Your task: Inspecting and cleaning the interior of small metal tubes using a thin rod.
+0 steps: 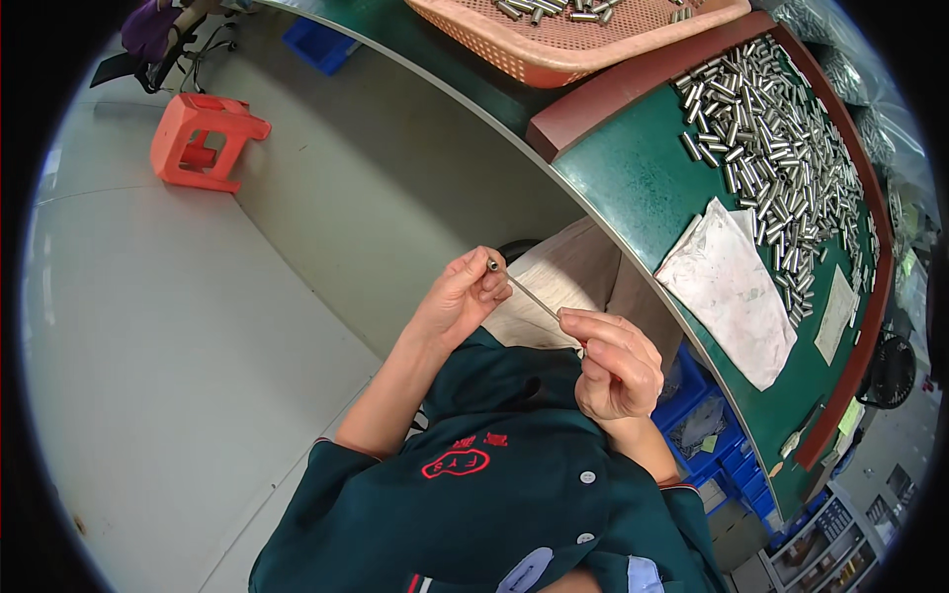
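My left hand [460, 296] is closed, pinching a small metal cylinder [492, 265] between thumb and fingers, with its round end showing. My right hand [621, 371] grips a thin metal rod [534, 297] with its fingertips. The rod slants up and left toward the cylinder; I cannot tell whether its tip touches it. A bit of red shows at the right fingers, mostly hidden. Both hands are above my lap, off the table. To their right, a stained white cloth [732, 296] lies on the green tabletop [623, 188], beside a large heap of similar metal cylinders [781, 148].
A pink plastic basket [554, 64] with several cylinders stands at the far side of the table. A dark red raised edge [613, 89] borders the heap. Blue bins [707, 435] are below the table at right. A red stool [203, 143] stands on the floor at left.
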